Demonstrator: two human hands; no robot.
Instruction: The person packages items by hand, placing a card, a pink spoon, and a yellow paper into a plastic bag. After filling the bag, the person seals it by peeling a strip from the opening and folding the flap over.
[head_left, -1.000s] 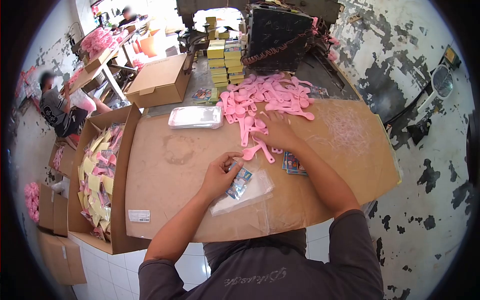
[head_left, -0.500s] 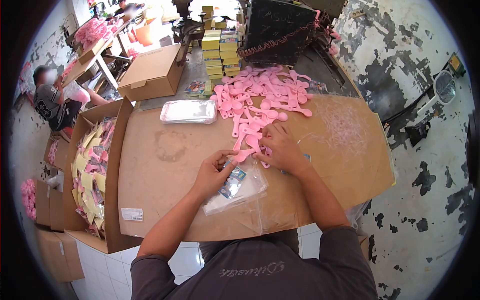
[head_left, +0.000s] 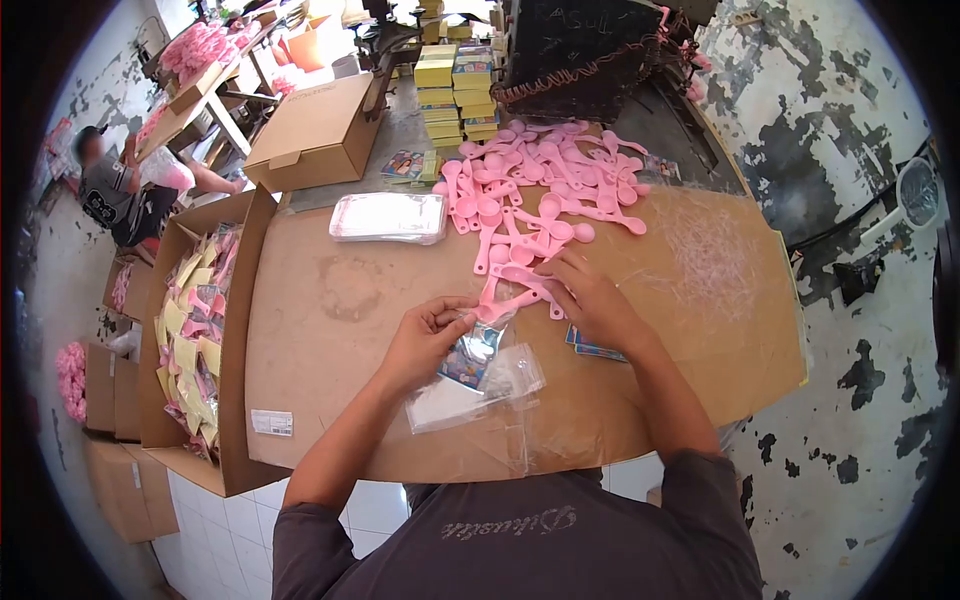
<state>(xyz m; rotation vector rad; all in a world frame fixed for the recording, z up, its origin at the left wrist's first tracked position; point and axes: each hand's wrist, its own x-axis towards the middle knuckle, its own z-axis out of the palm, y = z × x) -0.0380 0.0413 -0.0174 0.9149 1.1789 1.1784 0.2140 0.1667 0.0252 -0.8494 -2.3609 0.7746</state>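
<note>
My left hand (head_left: 428, 338) pinches the open mouth of a clear plastic bag (head_left: 478, 375) that lies on the cardboard-covered table (head_left: 330, 330). A printed card (head_left: 471, 354) shows inside the bag. My right hand (head_left: 590, 305) holds a pink plastic spoon (head_left: 508, 304) by its handle, with the bowl end at the bag's mouth. A big pile of pink spoons (head_left: 545, 180) spreads across the far middle of the table, just beyond my right hand. A few printed cards (head_left: 596, 348) lie partly under my right wrist.
A stack of clear bags (head_left: 389, 217) lies at the far left of the table. An open carton of filled packets (head_left: 195, 340) stands left. Yellow box stacks (head_left: 455, 85), a closed carton (head_left: 312, 130) and a dark machine (head_left: 585, 55) stand behind. A seated person (head_left: 115, 195) works far left.
My right hand left the spoon pile with one pink spoon and brought it to the bag's mouth. My left hand stayed on the bag, lifting its opening.
</note>
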